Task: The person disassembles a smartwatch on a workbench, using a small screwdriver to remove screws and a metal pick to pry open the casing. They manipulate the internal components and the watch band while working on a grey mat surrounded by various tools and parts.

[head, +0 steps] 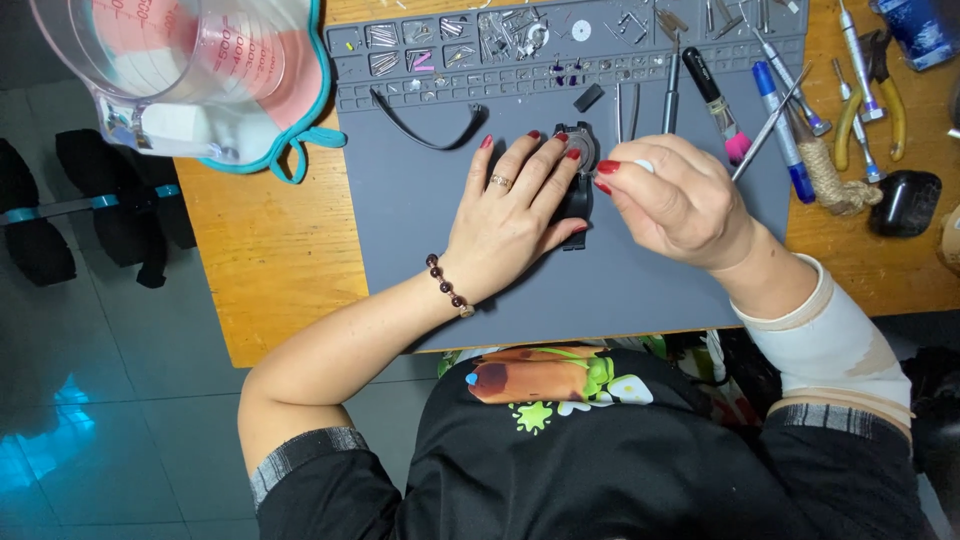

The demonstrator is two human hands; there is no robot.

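Observation:
A black wristwatch [577, 196] lies on the grey work mat [420, 250] with its round back [584, 148] facing up. My left hand [508, 215] lies flat on it, fingertips pinning the case. My right hand [678, 200] hovers just right of the case, its fingers pinched on a small whitish thing [643, 165] whose kind I cannot tell. A detached black strap piece [425, 125] lies on the mat to the upper left.
The mat's top compartments [450, 45] hold several small parts. Screwdrivers, tweezers and a brush [715, 100] lie at the upper right, with yellow-handled pliers [880, 100] and a black stone [905, 200]. A clear measuring jug [190, 70] stands on a teal-edged pad at the upper left. Dumbbells [90, 205] rest on the floor.

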